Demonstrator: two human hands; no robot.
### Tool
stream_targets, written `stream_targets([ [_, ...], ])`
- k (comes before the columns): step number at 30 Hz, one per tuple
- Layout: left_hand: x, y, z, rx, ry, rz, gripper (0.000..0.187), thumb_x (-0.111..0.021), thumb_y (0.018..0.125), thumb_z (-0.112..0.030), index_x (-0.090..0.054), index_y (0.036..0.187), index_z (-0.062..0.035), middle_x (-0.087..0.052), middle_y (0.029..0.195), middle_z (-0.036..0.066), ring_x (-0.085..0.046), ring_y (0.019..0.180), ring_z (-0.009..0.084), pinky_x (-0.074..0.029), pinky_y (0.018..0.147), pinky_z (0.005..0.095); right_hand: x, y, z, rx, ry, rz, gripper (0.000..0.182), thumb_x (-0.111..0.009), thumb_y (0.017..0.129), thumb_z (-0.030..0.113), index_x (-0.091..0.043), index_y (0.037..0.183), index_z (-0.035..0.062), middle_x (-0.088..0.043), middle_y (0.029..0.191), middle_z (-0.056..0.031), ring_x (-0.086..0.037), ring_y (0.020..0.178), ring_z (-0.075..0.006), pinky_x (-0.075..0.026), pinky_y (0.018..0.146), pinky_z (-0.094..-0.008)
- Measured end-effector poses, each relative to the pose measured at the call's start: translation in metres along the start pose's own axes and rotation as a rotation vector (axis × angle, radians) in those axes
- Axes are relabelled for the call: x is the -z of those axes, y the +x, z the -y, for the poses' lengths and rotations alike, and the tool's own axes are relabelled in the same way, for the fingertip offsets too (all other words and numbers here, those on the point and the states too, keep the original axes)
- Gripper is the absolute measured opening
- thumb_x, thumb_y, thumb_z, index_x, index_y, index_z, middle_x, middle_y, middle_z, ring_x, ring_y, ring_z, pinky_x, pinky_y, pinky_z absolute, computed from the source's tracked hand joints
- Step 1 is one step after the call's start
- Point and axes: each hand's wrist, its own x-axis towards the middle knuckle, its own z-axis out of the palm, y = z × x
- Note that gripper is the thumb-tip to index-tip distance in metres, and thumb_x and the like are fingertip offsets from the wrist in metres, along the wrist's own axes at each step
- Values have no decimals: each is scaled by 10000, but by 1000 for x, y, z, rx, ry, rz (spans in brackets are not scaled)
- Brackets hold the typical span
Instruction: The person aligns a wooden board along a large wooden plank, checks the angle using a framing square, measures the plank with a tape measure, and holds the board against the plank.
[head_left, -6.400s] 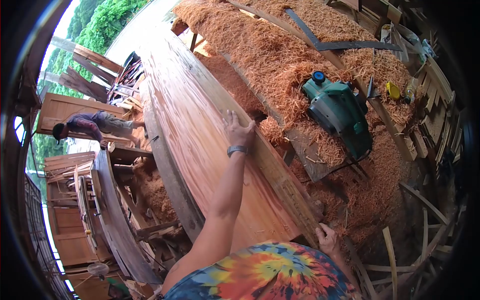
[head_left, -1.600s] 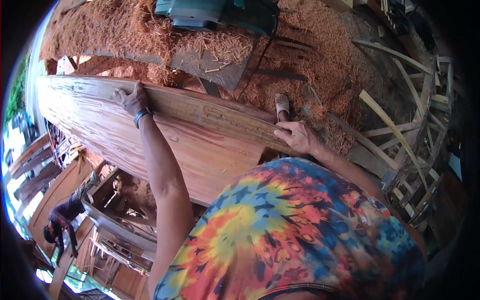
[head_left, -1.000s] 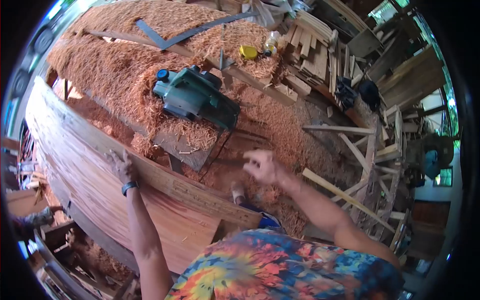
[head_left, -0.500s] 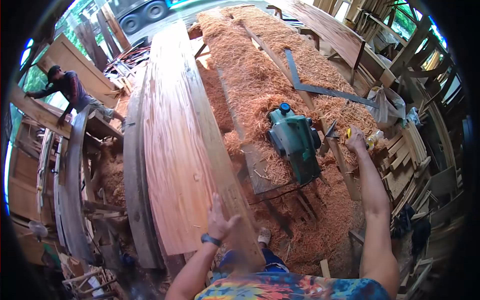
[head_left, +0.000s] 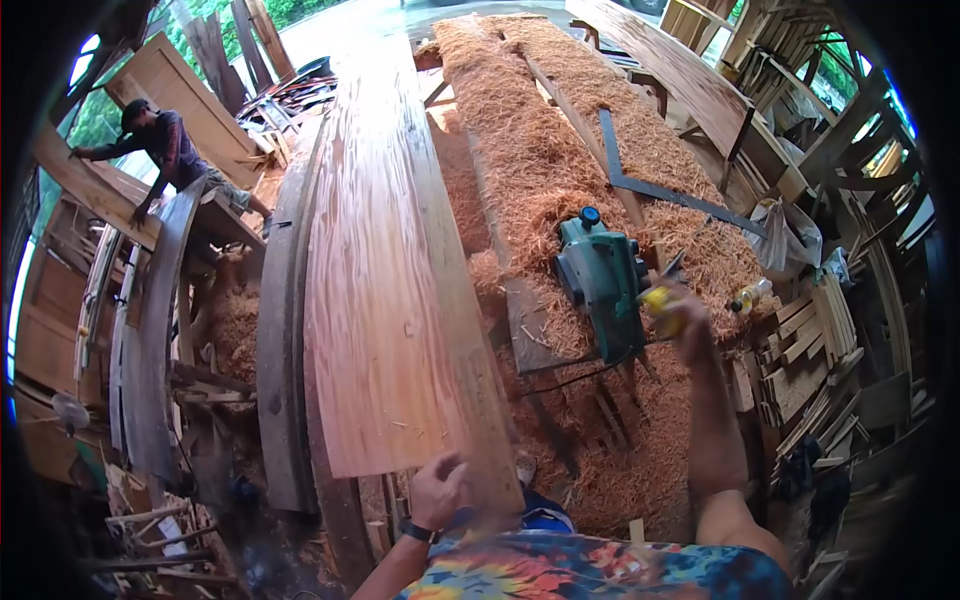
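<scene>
My right hand [head_left: 686,322], blurred by motion, is closed on a yellow tape measure [head_left: 664,304] just right of the green power planer [head_left: 604,285]. The planer rests among shavings on the bench. Near the end of a long wide plank [head_left: 385,330] is my left hand [head_left: 440,490], its fingers curled; whether anything is inside them is hidden. A dark metal square [head_left: 650,188] lies on the shavings beyond the planer. To the right of my right hand lies a small bottle with yellow contents [head_left: 750,294].
Another person [head_left: 165,150] leans over a board at the far left. Curved dark planks [head_left: 285,350] run along the wide plank's left side. Stacked wood offcuts [head_left: 815,340] and a plastic bag [head_left: 785,235] stand at the right. Shavings [head_left: 620,470] cover the floor.
My right hand has moved left toward the planer with the tape measure. My left hand has drawn back toward my body, its fingers going from spread to curled. The view has shifted slightly.
</scene>
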Motion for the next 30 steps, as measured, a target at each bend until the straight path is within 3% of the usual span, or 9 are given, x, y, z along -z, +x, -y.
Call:
stream_targets([
  [2,-4,15,10,4,-163,151,426,-611,984,-199,-534,1313,59,-694,1098,144,-694,934,202,-559,842,328,-65,-35,-26,-179,-247,322,455,-647,831,275,-647,1208,20,-674,1008,-109,-631,808,-151,-515,675,-264],
  [3,-12,9,-32,207,-412,227,376,-552,1019,-226,-546,1289,35,-693,1068,134,-700,923,212,-574,816,340,-104,-56,-42,-267,-286,484,498,-702,838,347,-645,1194,3,-690,1025,-119,-654,840,-181,-541,725,-311],
  [4,-13,14,-38,246,-485,278,360,-544,1022,-224,-550,1277,29,-691,1072,133,-702,917,218,-578,812,349,-134,-77,-54,-70,-537,602,537,-696,856,374,-617,1215,-18,-693,1056,-173,-682,905,-272,-546,804,-375],
  [6,-13,15,-36,333,-622,380,328,-528,1027,-221,-556,1251,17,-686,1078,131,-706,906,230,-586,803,366,-176,-103,-77,-32,-806,726,592,-672,867,409,-562,1270,-11,-659,1104,-226,-656,1008,-367,-526,865,-433],
  [10,9,13,-6,410,-740,377,255,-507,1024,-158,-554,1224,-7,-689,1040,116,-710,868,229,-599,789,380,-201,-124,-124,182,-868,700,637,-646,857,433,-504,1311,9,-622,1134,-254,-611,1076,-411,-502,905,-455],
  [11,14,13,-1,469,-935,456,245,-499,1026,-157,-553,1225,-23,-688,1034,115,-709,876,228,-604,780,382,-202,-125,-128,183,-858,743,641,-639,856,435,-496,1316,11,-620,1134,-252,-612,1076,-410,-499,909,-461],
  [14,4,-8,-22,418,-756,255,197,-534,1011,-141,-558,1177,-38,-686,1012,116,-709,864,221,-609,746,385,-201,-132,-133,147,-815,868,613,-639,848,415,-522,1287,3,-622,1130,-255,-610,1079,-411,-489,921,-472],
  [21,33,-3,39,361,-484,90,129,-671,943,-159,-598,968,-56,-639,782,71,-681,709,203,-604,648,353,-175,-125,-148,58,-870,946,492,-648,850,397,-609,1180,35,-636,1089,-242,-619,1044,-408,-496,899,-475],
  [30,220,31,119,149,-469,-629,119,-649,959,-166,-553,975,-97,-599,724,32,-588,599,165,-514,543,328,-93,-77,-134,57,-1188,780,369,-647,876,365,-690,1186,170,-638,1098,-157,-618,1018,-342,-508,927,-430],
])
